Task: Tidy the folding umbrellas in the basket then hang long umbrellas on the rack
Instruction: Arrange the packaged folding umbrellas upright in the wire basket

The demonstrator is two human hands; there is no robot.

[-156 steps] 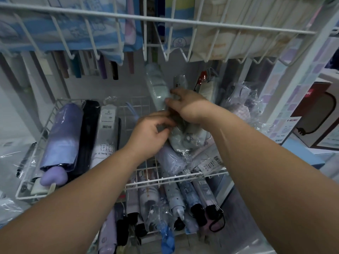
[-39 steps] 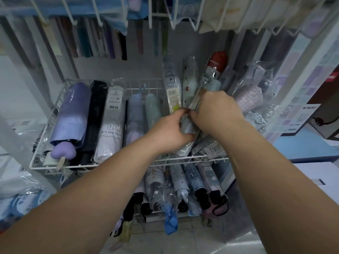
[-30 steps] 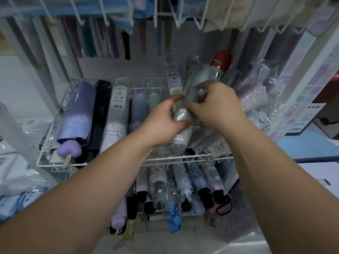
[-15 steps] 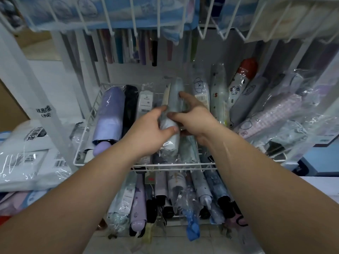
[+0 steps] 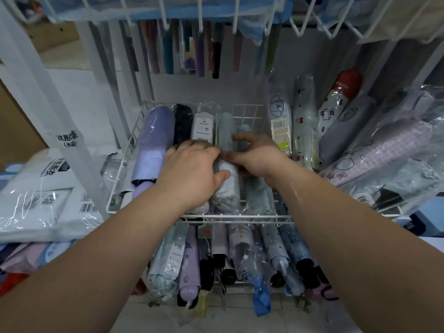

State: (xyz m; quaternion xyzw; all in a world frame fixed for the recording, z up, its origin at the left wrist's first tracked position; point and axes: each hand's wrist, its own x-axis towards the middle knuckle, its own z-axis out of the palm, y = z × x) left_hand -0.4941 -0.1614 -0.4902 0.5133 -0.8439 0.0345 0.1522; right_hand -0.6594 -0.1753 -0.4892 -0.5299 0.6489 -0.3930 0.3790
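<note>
A white wire basket (image 5: pixel 240 216) holds folded umbrellas lying side by side: a purple one (image 5: pixel 153 143), a black one (image 5: pixel 182 123), a white-sleeved one (image 5: pixel 203 126). Both hands rest on a pale grey-blue umbrella (image 5: pixel 225 188) in a clear sleeve, lying lengthwise in the basket's middle. My left hand (image 5: pixel 192 174) wraps its near part, thumb on top. My right hand (image 5: pixel 257 152) pinches it further back. A pale green umbrella (image 5: pixel 257 193) lies just right of it. Long umbrellas (image 5: pixel 197 56) hang behind from the upper rack (image 5: pixel 302 32).
Several wrapped umbrellas (image 5: pixel 305 121) lean upright at the basket's right side, one with a red cap (image 5: pixel 348 80). A lower basket (image 5: pixel 225 258) holds more folded umbrellas. Bagged white packages (image 5: pixel 40 203) are stacked at left. A white rack post (image 5: pixel 48 102) stands left of the basket.
The grey-blue umbrella was lifted from the right side, carried left and laid down flat in the basket row. Both hands came down with it. The view has shifted left.
</note>
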